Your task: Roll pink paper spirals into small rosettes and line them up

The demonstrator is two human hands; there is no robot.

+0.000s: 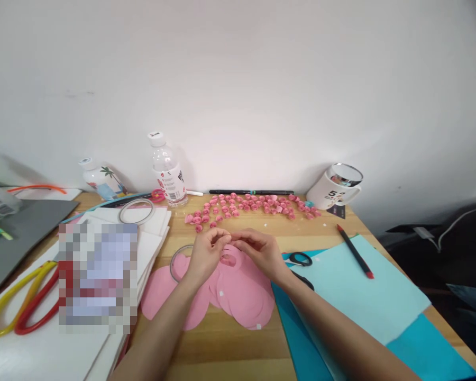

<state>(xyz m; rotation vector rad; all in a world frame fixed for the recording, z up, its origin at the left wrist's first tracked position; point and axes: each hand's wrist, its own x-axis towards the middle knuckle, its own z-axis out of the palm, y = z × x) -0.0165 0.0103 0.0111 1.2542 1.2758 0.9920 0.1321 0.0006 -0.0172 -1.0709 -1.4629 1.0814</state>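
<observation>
My left hand (207, 256) and my right hand (262, 253) meet in front of me, thumbs and fingers pinched together. Between their fingertips is a narrow pink paper strip (229, 260), its curled part hanging just below; the pinched end is mostly hidden. Under my hands lie overlapping round pink paper pieces (250, 299), with small white squares on some. A roll of tape (173, 265) leans beside my left hand. Beyond my fingers, several small rolled pink paper roses (235, 207) are spread across the wooden table. Black-handled scissors (300, 259) lie right of my right wrist.
At right are light blue paper (365, 296), a dark pen (356, 251) and a white mug (329, 190). A bottle (170, 180) stands behind left. White sheets (150, 238), another tape roll (137, 211) and red-and-yellow-handled scissors (37, 301) occupy the left. A wall (238, 95) bounds the back.
</observation>
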